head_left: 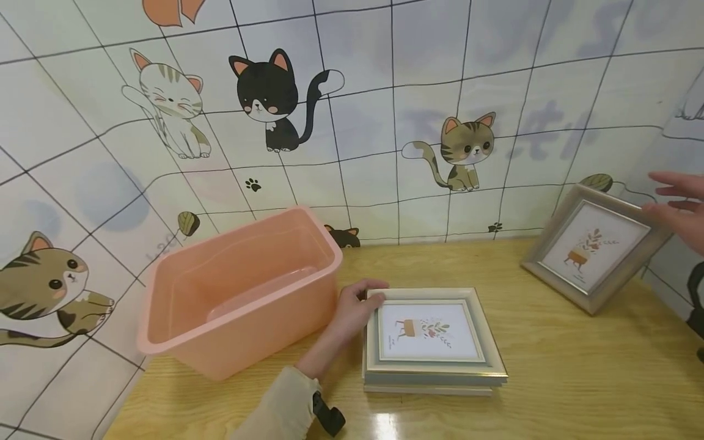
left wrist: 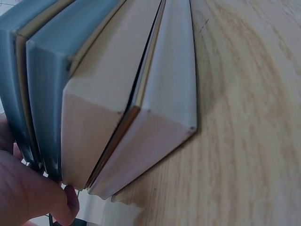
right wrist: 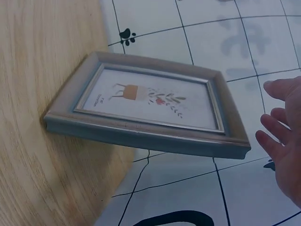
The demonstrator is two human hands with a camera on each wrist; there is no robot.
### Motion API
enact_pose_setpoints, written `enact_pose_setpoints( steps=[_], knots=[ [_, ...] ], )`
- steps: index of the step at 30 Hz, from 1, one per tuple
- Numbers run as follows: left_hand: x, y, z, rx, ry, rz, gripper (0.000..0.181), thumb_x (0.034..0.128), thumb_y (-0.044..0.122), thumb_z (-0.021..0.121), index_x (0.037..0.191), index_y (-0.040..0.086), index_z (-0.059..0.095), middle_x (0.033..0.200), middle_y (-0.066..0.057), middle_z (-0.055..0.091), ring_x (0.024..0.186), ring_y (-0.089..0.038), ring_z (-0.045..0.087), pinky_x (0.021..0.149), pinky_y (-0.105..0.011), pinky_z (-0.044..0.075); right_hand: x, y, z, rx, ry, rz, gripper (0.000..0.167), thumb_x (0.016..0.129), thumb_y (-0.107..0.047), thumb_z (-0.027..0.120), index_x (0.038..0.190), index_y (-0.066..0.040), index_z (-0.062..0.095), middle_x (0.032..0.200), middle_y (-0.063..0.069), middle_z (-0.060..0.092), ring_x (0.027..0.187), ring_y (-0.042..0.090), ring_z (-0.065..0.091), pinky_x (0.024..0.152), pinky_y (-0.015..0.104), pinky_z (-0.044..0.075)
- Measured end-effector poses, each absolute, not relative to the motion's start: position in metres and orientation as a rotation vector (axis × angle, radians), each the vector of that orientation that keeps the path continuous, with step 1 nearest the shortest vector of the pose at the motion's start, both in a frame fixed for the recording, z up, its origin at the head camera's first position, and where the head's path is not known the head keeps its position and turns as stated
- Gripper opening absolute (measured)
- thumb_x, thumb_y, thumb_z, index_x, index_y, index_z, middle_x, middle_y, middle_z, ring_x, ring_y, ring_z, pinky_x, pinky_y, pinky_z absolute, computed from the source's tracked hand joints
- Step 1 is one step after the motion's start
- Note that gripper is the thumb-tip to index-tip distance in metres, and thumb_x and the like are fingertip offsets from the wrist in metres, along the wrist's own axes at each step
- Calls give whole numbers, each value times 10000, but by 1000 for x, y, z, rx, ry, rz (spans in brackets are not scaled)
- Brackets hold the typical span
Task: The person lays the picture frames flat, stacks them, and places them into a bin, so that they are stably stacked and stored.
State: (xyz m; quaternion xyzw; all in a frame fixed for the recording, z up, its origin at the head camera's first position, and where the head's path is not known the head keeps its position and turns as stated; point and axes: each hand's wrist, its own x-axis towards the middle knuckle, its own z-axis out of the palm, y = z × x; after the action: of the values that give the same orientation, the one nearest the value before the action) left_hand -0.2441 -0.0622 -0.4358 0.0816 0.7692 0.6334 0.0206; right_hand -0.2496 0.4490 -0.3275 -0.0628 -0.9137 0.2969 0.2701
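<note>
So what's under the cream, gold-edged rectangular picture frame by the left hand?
Under the cream frame lie what look like more pale-sided rectangular frames, stacked on the yellowish wooden table. Only their edges show; their faces are covered, so any pictures are hidden.

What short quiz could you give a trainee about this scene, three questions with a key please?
1. Which hand touches the stack of frames?
2. True or false: in the head view, the stack lies between the pink tub and the lone frame.
3. In the right wrist view, the right hand is: a) gripping the lone frame; b) apart from it; c) inside the tub.

Key: 1. The left hand. 2. True. 3. b.
</note>
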Motion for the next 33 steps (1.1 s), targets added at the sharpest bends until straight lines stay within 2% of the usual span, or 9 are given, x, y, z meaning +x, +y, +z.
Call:
enact_pose_setpoints(
  steps=[4, 9, 13, 16, 25, 27, 29, 32, 33],
  knots=[
    [-245, -62, -436, 238, 2376, 1952, 189, 955, 102, 694, 1124, 82, 776, 1070, -17, 690, 909, -150, 558, 768, -288, 478, -258, 457, -334, -76, -2467, 816, 543, 1082, -98, 492, 1578, 19, 304, 1629, 278, 248, 1482, 455, 250, 1198, 549, 210],
    [-245, -62, -436, 229, 2367, 1941, 191, 960, 117, 697, 1134, 88, 770, 1062, -22, 669, 931, -167, 538, 788, -306, 467, -263, 462, -343, -67, -2486, 822, 560, 1073, -88, 504, 1589, -5, 302, 1651, 231, 233, 1504, 379, 262, 1190, 521, 253],
    [-245, -62, -436, 221, 2358, 1949, 188, 965, 114, 693, 1136, 89, 767, 1086, -27, 668, 950, -170, 541, 798, -308, 474, -263, 461, -349, -110, -2522, 866, 588, 1078, -94, 485, 1606, -12, 240, 1635, 277, 223, 1484, 443, 262, 1191, 517, 255],
    [-246, -62, -437, 224, 2354, 1953, 186, 968, 113, 691, 1136, 88, 767, 1124, -22, 671, 972, -167, 542, 810, -305, 476, -263, 460, -351, -144, -2563, 871, 586, 1082, -88, 473, 1604, -1, 223, 1603, 328, 236, 1430, 553, 264, 1167, 591, 253],
    [-247, -61, -433, 263, 2408, 1911, 186, 965, 101, 681, 1126, 111, 774, 1117, -25, 673, 966, -171, 544, 823, -319, 472, -262, 460, -353, -228, -2619, 793, 501, 1099, -87, 431, 1566, 31, 294, 1564, 362, 269, 1384, 599, 300, 1051, 718, 299],
    [-247, -60, -431, 276, 2440, 1884, 184, 968, 98, 675, 1119, 127, 777, 1134, -15, 677, 979, -168, 538, 839, -323, 460, -261, 459, -352, -243, -2615, 782, 475, 1097, -80, 429, 1546, 46, 336, 1522, 388, 320, 1326, 601, 372, 1009, 552, 440],
    [-247, -60, -430, 287, 2466, 1861, 186, 971, 93, 670, 1118, 130, 776, 1134, -12, 680, 977, -166, 538, 843, -324, 455, -260, 456, -351, -274, -2623, 756, 462, 1107, -101, 421, 1540, 43, 356, 1490, 401, 356, 1227, 591, 446, 803, 376, 505],
    [-245, -61, -430, 322, 2519, 1808, 183, 972, 83, 665, 1118, 116, 771, 1123, -9, 690, 961, -170, 545, 829, -328, 462, -259, 451, -351, -310, -2624, 732, 452, 1117, -121, 395, 1541, 33, 369, 1439, 423, 399, 1058, 555, 490, 537, 269, 361],
    [-244, -61, -430, 338, 2539, 1784, 184, 976, 84, 662, 1121, 116, 770, 1119, -3, 693, 954, -169, 548, 818, -327, 466, -258, 449, -351, -318, -2626, 735, 455, 1120, -121, 379, 1550, 26, 356, 1435, 427, 401, 1050, 560, 496, 515, 305, 400]
  ],
)
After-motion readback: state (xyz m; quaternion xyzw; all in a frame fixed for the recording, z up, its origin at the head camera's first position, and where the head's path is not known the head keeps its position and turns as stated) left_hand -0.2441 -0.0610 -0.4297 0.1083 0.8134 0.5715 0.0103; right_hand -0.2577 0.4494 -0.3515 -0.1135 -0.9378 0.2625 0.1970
